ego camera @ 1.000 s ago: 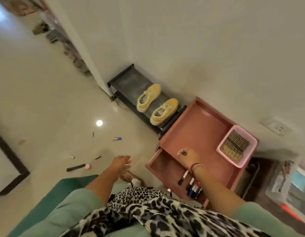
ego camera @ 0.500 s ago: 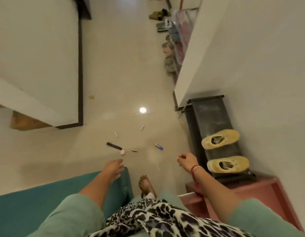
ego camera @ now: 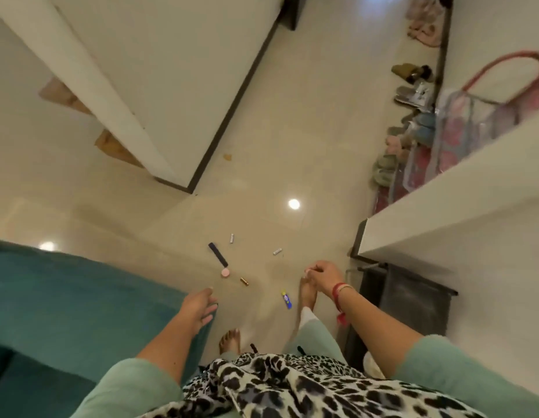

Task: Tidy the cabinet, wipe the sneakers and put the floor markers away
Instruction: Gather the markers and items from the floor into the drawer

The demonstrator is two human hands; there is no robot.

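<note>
Several small markers lie scattered on the cream floor ahead of my feet: a long dark marker with a pink cap at its near end, a small brown one, a blue and yellow one, and two white ones. My left hand hangs over the sofa's edge, fingers relaxed and empty. My right hand is loosely curled above my right foot, holding nothing I can see. The cabinet and sneakers are out of view.
A teal sofa fills the left. A black shoe rack stands at right below a white wall corner. Several shoes and a clear bag with a pink handle line the far right. A white wall with dark skirting projects at left.
My view has swung left from the pink cabinet and yellow sneakers toward the markers on the floor. My right hand left the cabinet's open drawer and I have stepped forward.
</note>
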